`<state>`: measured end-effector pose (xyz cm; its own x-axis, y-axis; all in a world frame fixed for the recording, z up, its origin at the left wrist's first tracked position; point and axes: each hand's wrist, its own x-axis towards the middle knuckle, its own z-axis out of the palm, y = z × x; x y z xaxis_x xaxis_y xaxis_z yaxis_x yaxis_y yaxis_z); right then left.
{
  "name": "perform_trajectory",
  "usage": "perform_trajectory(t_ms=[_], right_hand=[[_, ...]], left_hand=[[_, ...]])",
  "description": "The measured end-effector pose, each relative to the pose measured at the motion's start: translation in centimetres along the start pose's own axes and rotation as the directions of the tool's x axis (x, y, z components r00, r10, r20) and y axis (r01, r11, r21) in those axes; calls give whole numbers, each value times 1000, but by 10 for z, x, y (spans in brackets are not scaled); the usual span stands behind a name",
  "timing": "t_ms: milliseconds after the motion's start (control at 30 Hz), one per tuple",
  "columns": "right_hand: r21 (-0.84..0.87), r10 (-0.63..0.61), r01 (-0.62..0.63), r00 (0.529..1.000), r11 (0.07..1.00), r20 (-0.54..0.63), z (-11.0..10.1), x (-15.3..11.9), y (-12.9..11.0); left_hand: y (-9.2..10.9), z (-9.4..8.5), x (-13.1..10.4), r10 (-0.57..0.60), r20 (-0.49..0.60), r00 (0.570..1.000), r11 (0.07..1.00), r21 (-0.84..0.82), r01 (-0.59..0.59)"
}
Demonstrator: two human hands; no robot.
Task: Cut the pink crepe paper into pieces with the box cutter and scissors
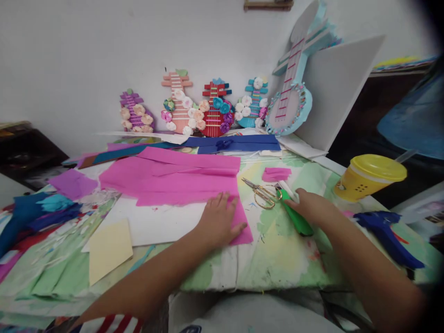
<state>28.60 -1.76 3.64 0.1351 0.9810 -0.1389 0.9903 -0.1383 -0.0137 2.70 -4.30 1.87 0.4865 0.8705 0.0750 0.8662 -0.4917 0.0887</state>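
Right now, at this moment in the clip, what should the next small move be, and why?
Probably lift the green object clear of the scissors with the right hand: that hand is right at it, though its grip is unclear, and the scissors lie close beside it. The left hand lies spread on the pink paper, so it can probably stay there.

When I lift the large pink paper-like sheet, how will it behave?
The large pink sheet is probably floppy, since it shows loose folds. It seems light, as its edges look thin. The left hand on it may pin one part.
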Motion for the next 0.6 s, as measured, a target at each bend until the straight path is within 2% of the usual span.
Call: perform_trajectory(t_ms=[133,233,333,467,533,600], right_hand=[[113,-139,127,985,985,100,3,2,6],[15,-101,100,991,995,87,1,-2,-4],[-56,-60,62,998,997,37,0,-7,-15],[-47,-115,120,990,992,87,-1,-2,-19],[-2,-126,127,986,992,106,-4,3,-14],[149,-117,104,990,983,85,-10,3,-4]], left_hand=[[-4,8,10,27,122,992,1000,1,-27],[-7,9,6,110,150,983,994,-16,-109],[-8,4,-3,194,148,970,981,-28,-192],[-3,-1,-14,251,83,964,968,-3,-251],[1,-2,-18,300,77,951,954,-20,-299],[4,-1,-20,332,94,939,943,-50,-329]])
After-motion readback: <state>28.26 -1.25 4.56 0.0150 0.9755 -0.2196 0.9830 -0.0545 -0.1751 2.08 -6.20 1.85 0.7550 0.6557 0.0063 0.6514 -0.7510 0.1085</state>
